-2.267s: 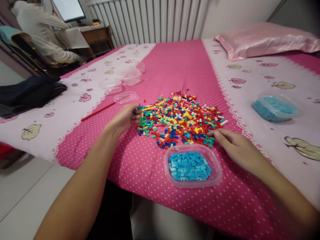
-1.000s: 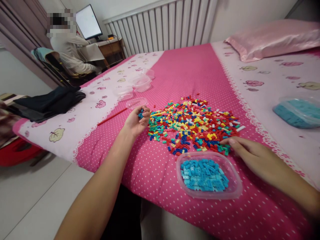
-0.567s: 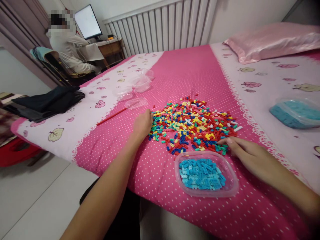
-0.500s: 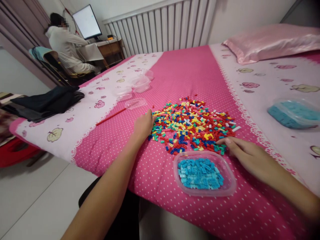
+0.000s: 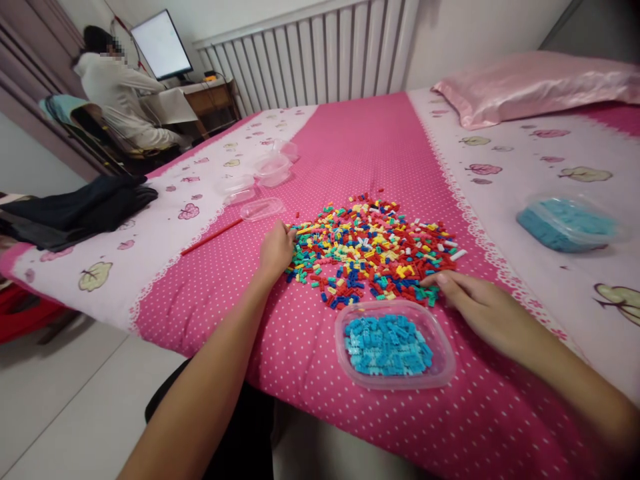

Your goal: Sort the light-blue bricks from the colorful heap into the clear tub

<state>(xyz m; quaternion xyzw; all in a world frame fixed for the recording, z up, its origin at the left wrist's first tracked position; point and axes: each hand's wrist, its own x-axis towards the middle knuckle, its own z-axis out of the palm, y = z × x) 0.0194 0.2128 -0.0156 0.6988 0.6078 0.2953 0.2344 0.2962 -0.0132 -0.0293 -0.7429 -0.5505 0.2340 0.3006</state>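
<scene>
A wide heap of small coloured plastic building blocks (image 5: 370, 243) lies on the pink dotted bedspread. At its left edge is my left hand (image 5: 278, 248), fingers curled and closed; a yellow piece (image 5: 303, 231) shows beside the fingertips, but whether they grip it is unclear. My right hand (image 5: 467, 297) reaches into the heap's lower right edge. Its index finger is stretched out onto red and green blocks, with the thumb a little apart. Directly in front of the heap stands a clear plastic tub (image 5: 443, 373) holding blue blocks (image 5: 387, 347).
Another clear tub of blue blocks (image 5: 567, 223) sits on the right. Clear containers (image 5: 273, 168), a clear lid (image 5: 263, 209) and a red stick (image 5: 213, 237) lie on the left. Beyond are dark clothing (image 5: 80, 210), a pillow (image 5: 540, 87) and a seated person (image 5: 120, 87).
The whole view has shifted slightly, so the scene sits further left. Both hands stay at the edges of the block heap, with little visible movement against it.
</scene>
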